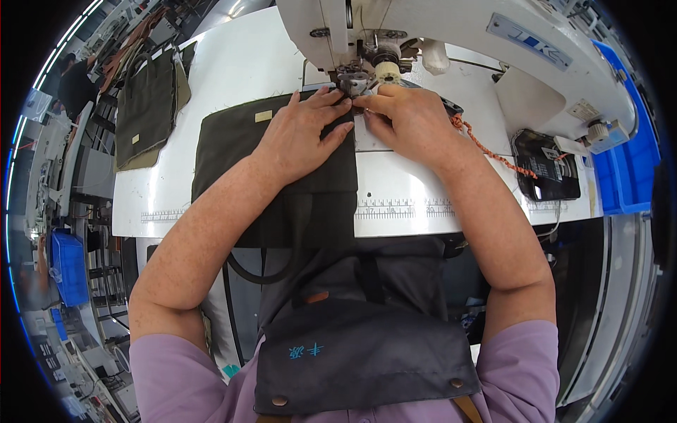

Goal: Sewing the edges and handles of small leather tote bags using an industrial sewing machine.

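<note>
A dark green fabric bag piece (pixel 275 158) lies on the white sewing table, with a small pale label near its upper edge and a dark strap loop (pixel 264 276) hanging over the front edge. My left hand (pixel 300 134) rests flat on the cloth, fingers spread toward the presser foot. Beside the needle, my right hand (pixel 409 123) has its thumb and index finger at the cloth's right edge, apparently pinching it. The sewing machine's presser foot (pixel 356 83) stands right at my fingertips. The cloth under the foot is mostly hidden by fingers.
Left on the table lies a similar green bag piece (pixel 146 106). The white machine arm (pixel 465 28) spans the upper right. An orange braided cord (pixel 493 153) runs to a black tray-like item (pixel 546 166). Blue bins (pixel 624 166) stand at right. A ruler strip (pixel 402 209) borders the front edge.
</note>
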Motion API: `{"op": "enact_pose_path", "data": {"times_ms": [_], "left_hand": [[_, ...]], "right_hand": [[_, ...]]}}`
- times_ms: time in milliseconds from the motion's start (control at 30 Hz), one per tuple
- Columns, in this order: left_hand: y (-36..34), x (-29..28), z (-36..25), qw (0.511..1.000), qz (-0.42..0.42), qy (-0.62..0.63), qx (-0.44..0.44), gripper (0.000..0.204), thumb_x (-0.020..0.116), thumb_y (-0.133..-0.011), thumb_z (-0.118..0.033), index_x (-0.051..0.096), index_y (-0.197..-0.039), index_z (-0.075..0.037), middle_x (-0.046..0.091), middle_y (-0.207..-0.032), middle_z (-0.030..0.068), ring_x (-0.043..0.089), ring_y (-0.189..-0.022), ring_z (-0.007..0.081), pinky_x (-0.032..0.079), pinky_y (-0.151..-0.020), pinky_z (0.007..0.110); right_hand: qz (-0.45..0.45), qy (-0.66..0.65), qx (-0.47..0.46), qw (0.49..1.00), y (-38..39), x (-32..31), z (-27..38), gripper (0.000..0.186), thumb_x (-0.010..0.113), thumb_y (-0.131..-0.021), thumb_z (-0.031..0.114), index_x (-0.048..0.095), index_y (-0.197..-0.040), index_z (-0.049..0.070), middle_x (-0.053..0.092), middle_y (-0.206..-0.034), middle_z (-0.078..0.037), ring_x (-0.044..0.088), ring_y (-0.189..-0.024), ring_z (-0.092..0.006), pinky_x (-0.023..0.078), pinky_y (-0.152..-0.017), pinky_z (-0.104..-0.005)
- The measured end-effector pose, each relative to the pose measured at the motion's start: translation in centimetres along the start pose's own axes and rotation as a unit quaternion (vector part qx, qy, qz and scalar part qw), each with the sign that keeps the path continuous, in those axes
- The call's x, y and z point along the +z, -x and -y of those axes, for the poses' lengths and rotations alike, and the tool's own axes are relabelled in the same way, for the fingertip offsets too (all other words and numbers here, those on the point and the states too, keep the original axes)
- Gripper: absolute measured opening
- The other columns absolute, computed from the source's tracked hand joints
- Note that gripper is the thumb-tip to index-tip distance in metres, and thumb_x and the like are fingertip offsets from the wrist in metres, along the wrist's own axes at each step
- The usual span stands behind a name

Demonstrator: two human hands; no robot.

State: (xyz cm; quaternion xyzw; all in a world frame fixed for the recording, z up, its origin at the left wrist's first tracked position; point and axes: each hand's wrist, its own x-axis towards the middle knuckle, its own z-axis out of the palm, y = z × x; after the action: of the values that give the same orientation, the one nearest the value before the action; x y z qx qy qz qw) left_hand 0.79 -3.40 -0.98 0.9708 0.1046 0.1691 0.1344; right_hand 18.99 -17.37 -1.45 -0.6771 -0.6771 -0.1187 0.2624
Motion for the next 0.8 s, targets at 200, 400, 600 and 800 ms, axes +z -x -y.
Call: {"op": "enact_pose_path", "data": {"times_ms": [200,400,600,800], "left_hand": [[0.4,-1.1,-0.1,0.998,0.057,-0.013,-0.013,0.053,0.066,-0.099,-0.037,0.059,-0.145,-0.012,0.051,-0.155,0.0145,0.041,-0.148,0.0342,0.023,-0.123,0.063],[4.6,-2.6,-4.2,0.998,0.025,-0.001,0.060,0.057,0.077,-0.090,-0.039,0.063,-0.132,-0.003,0.054,-0.150,0.0174,0.050,-0.141,0.0347,0.034,-0.119,0.058],[5.8,-3.5,-5.4,0.999,0.015,0.024,0.032,0.030,0.080,-0.085,-0.016,0.070,-0.109,0.000,0.070,-0.127,0.0144,0.071,-0.106,0.0330,0.059,-0.089,0.039],[5.2,-3.5,-5.4,0.975,0.042,-0.140,0.169,0.019,0.075,-0.085,-0.008,0.071,-0.101,0.001,0.073,-0.115,0.0128,0.073,-0.097,0.0305,0.061,-0.090,0.041]], "right_hand": [[-0.009,0.006,0.003,1.000,0.5,-0.3,0.3,0.022,0.066,-0.090,0.023,0.078,-0.106,0.015,0.068,-0.085,-0.007,0.071,-0.079,-0.0309,0.057,-0.071,-0.0455],[0.004,-0.016,0.002,1.000,1.6,-1.1,1.4,0.018,0.067,-0.088,0.021,0.079,-0.100,0.014,0.067,-0.086,-0.007,0.070,-0.081,-0.0303,0.056,-0.071,-0.0448],[-0.001,-0.045,-0.064,0.997,3.3,-2.0,3.5,0.016,0.075,-0.084,0.017,0.078,-0.098,0.008,0.062,-0.085,-0.007,0.064,-0.081,-0.0285,0.052,-0.070,-0.0422],[0.014,-0.064,-0.050,0.997,3.5,-2.2,3.3,0.018,0.075,-0.084,0.016,0.076,-0.101,0.009,0.063,-0.088,-0.007,0.065,-0.084,-0.0287,0.053,-0.073,-0.0422]]}}
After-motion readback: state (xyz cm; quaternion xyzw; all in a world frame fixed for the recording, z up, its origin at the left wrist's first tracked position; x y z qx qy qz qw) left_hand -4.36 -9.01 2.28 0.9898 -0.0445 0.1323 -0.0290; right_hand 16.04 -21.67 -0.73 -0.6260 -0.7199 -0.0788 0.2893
